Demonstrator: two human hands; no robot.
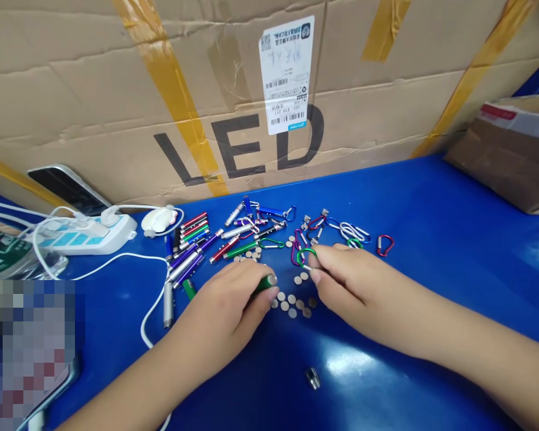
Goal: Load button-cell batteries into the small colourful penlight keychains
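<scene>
Green tube (263, 284) is in the left hand (233, 293), mid-scene over the blue tabletop (422, 227). Left fingers curled shut around it, thumb on the near side, silver end poking out towards the right hand (350, 278). Rest of the tube hidden in the grip.

Left to right: pixelated patch low in the corner, device edge (73, 370) showing beside it. Above that, clear bottle with green label (2, 248), cut off by the frame. White power strip (85, 239) next, plugs in, phone (65, 182) leaning on the big carton (363, 114) behind. White cable (142, 326) runs down past a silver tube (167, 305). Round white gadget (159, 220) sits right of the strip.

Beyond the left hand: pile of tubes (195, 230), red, green, purple, silver, blue; some have carabiners attached. Flat metal discs (291, 298) lie between the hands, more behind the left one.

Right hand: thumb and index pinching a green carabiner (298, 258); hand and tube well apart from touching. Loose carabiners (350, 230) just behind it. Small silver cylinder (313, 378) near side, on its own. Red carabiner (385, 245) further right, then brown box (503, 155) at the edge.
</scene>
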